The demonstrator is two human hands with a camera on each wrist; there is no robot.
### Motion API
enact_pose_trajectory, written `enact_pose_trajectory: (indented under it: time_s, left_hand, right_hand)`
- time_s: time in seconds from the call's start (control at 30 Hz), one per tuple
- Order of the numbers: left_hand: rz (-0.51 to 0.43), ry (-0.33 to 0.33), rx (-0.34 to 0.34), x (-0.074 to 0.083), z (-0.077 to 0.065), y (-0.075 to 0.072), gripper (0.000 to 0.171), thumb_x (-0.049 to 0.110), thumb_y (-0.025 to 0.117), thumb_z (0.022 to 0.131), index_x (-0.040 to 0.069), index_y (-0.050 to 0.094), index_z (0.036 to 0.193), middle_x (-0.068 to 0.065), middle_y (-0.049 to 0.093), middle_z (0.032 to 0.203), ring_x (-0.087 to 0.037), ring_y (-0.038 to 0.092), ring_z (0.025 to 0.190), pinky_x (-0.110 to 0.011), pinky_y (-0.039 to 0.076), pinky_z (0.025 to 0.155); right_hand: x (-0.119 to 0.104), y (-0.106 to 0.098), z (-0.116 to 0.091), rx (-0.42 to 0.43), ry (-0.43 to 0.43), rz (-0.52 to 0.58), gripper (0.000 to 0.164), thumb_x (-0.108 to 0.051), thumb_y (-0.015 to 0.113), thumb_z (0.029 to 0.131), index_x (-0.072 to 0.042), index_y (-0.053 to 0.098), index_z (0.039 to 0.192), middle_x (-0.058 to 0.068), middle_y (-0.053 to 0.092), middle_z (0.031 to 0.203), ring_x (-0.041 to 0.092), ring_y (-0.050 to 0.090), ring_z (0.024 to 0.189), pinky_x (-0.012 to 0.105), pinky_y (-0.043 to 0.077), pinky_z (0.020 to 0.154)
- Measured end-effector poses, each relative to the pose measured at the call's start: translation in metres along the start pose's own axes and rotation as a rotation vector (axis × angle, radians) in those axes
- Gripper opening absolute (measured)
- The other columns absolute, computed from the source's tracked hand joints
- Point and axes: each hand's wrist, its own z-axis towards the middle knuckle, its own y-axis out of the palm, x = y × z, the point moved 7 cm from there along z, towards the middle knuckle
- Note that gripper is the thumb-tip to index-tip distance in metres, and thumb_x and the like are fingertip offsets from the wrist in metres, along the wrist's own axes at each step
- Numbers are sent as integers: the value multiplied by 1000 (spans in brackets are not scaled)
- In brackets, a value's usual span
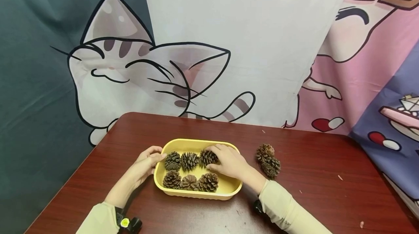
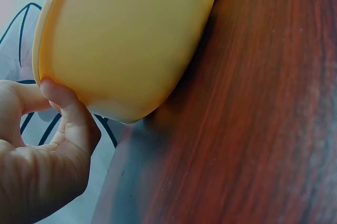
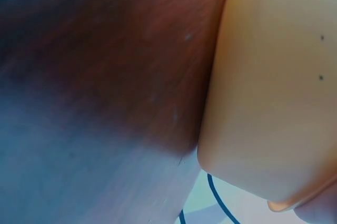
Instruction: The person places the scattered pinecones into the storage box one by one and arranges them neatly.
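A yellow plastic tub sits on the table with pine cones in two rows inside it. My left hand pinches the tub's left rim; in the left wrist view a fingertip presses the outer wall just under the lip. My right hand reaches over the tub's right side, its fingers round the rightmost pine cone of the back row. Beside that cone are a middle cone and a left one. The front row includes a cone at its right end.
Right of the tub, two more pine cones lie together on the dark red wooden table. Small pale flakes are scattered around there. Behind the table hangs a cloth printed with cartoon cats.
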Motion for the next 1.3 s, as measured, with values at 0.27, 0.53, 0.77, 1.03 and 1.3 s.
enact_pose_trajectory:
  time_s: [0.27,0.53,0.77,1.03,1.3]
  left_hand:
    - [4,3,-24,4,2,7,35,11,56,92,-1,34,117,-1,56,84,-12,61,78,-36,54,66]
    - [5,-17,-26,2,3,9,36,13,57,92,0,35,117,0,56,84,-11,60,74,-33,53,63]
    - [23,-11,-21,4,0,1,36,14,56,93,0,34,118,0,56,85,-11,61,77,-34,54,64]
    - [6,-11,-27,2,0,0,37,15,57,92,0,34,118,0,56,85,-11,61,76,-33,54,64]
    - [8,-7,-27,1,-1,0,34,14,56,93,1,34,116,1,57,84,-11,61,76,-33,54,66]
  right_hand:
    - [8,-7,-6,51,6,48,52,-43,68,82,-20,55,126,0,60,123,20,56,112,37,42,98]
    - [13,-17,-21,39,30,219,51,-38,67,85,-18,53,129,0,56,127,18,52,114,42,40,99]
    - [11,-36,-45,92,-82,346,44,-27,67,86,-9,55,124,3,57,122,18,54,113,39,45,96]
    - [25,-53,-71,231,-87,347,38,-23,71,83,-12,59,118,0,59,118,13,57,103,30,49,86]
    - [38,-59,-101,251,-50,255,37,-25,73,82,-19,61,117,-1,57,121,12,53,113,33,45,93]
